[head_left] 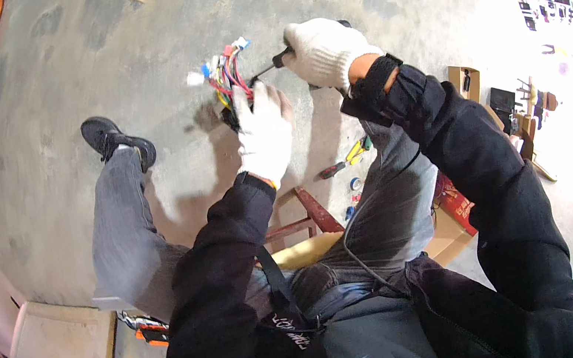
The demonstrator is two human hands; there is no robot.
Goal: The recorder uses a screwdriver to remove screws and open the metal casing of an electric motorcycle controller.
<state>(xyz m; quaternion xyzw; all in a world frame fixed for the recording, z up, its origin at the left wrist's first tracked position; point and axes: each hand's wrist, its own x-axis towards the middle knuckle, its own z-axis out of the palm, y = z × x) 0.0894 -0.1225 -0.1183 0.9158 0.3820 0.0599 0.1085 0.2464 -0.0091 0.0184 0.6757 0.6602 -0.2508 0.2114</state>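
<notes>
My left hand [265,131], in a white knit glove, is closed around a small black part [230,118] that it mostly covers. Out of its far side fans a bundle of coloured wires [234,73], red, yellow and green among them, with white and blue connectors at the ends. My right hand [327,49], gloved the same way, grips the black handle of a screwdriver [278,60]. Its thin shaft slants leftward, the tip close to the wires and my left fingertips. Whether the tip touches the part is hidden.
On the concrete floor [166,33] lie yellow-handled pliers [355,153], a red-and-black handled tool [332,170] and a blue tape roll [355,184]. A reddish-brown wooden stool [317,209] stands beneath me. Cardboard boxes [464,82] stand at right, a wooden board [63,357] lower left.
</notes>
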